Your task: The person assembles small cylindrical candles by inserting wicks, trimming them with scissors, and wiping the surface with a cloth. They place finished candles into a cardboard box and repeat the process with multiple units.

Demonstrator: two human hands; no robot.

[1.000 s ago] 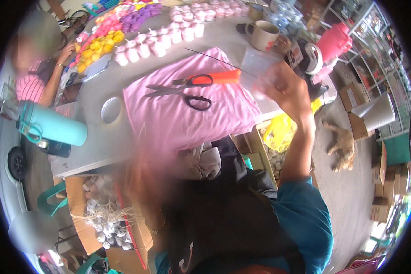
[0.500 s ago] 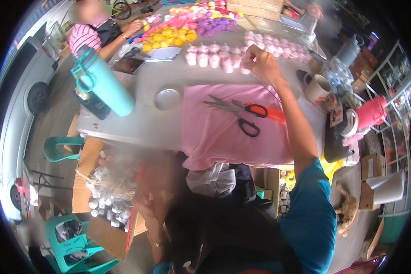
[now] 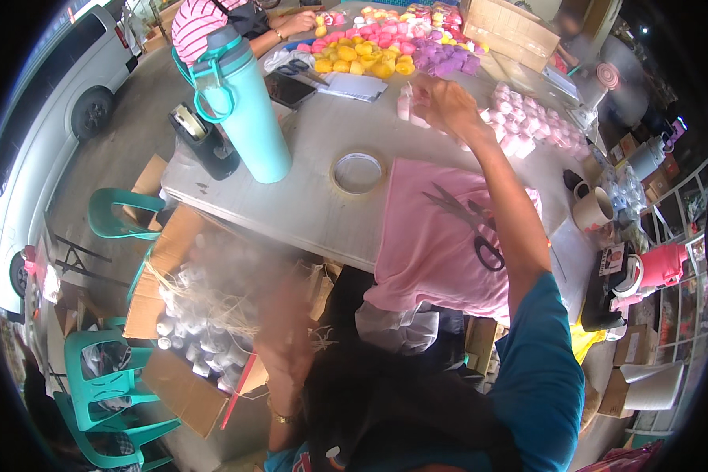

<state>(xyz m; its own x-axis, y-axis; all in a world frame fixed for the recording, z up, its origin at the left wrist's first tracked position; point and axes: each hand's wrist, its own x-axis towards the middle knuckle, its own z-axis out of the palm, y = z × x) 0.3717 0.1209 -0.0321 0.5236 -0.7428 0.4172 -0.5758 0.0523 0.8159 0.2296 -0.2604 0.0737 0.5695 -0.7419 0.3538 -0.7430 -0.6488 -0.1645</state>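
My right hand [image 3: 451, 110] reaches over the far side of the table, its fingers bent and drawn together at a group of small pink wrapped pieces [image 3: 406, 105]. What lies between its fingertips is hidden. My left hand [image 3: 285, 334], smeared by motion, is at the edge of an opened cardboard box [image 3: 143, 303] holding white cylinders [image 3: 204, 346] and pale stringy fibre [image 3: 200, 303]. Its fingers do not show clearly. Below my right forearm a pink cloth [image 3: 417, 244] covers part of the table, with dark-handled scissors [image 3: 468, 220] lying on it, partly behind the arm.
A turquoise bottle [image 3: 248, 118], a dark flask [image 3: 204, 145] and a tape roll [image 3: 357, 172] stand or lie on the left of the table. Yellow pieces [image 3: 358, 59] and purple pieces [image 3: 452, 59] are heaped beyond. A mug [image 3: 592, 211] stands right; another person's hand [image 3: 299, 23] works far left.
The head view has swung left, so the table sits further right in the picture. Over the pink pieces, my right hand has moved left along the group. My left hand stays blurred beside the box.
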